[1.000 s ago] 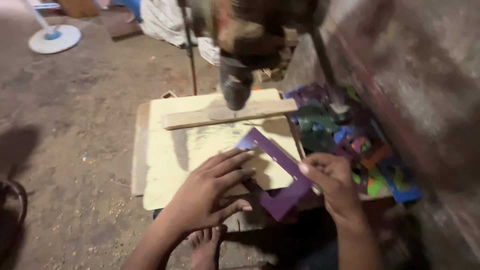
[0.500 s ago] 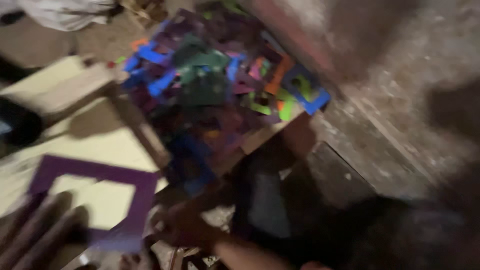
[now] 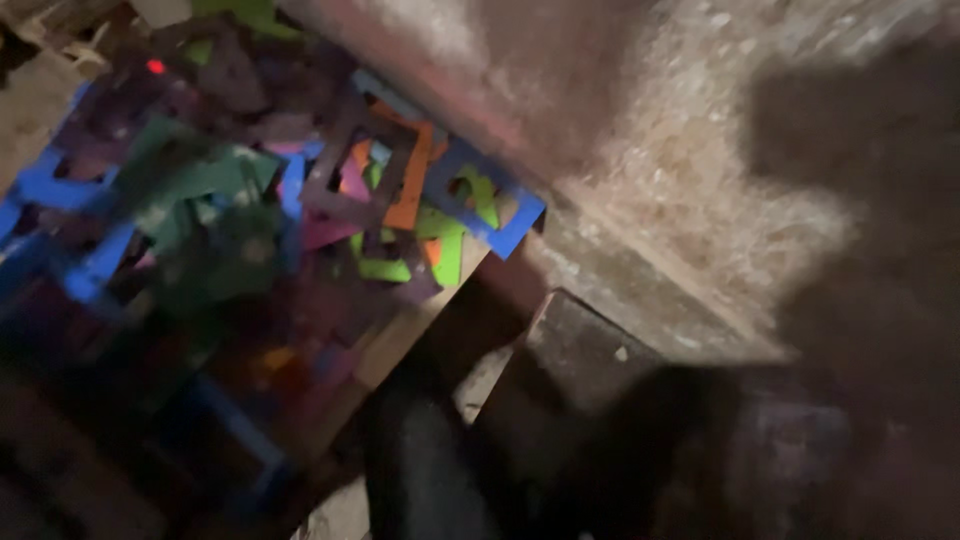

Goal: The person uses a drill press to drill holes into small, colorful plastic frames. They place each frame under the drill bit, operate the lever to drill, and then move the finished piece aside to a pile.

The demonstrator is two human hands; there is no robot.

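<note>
Neither of my hands shows anywhere in this blurred, dim view, so I cannot tell whether the fingers are apart, together or clamped on anything. What fills the upper left and centre of the frame is a heap of flat, coloured, angular frame-shaped cut-outs [image 3: 250,200], blue, green, orange, pink and purple, piled on one another. A blue square frame piece [image 3: 490,205] lies at the heap's right edge, just beside an orange strip [image 3: 412,185] and a bright green piece [image 3: 445,250]. The heap seems to rest on a pale wooden board [image 3: 415,325], whose edge shows at lower centre. A rough grey wall [image 3: 680,150] runs across the upper right.
</note>
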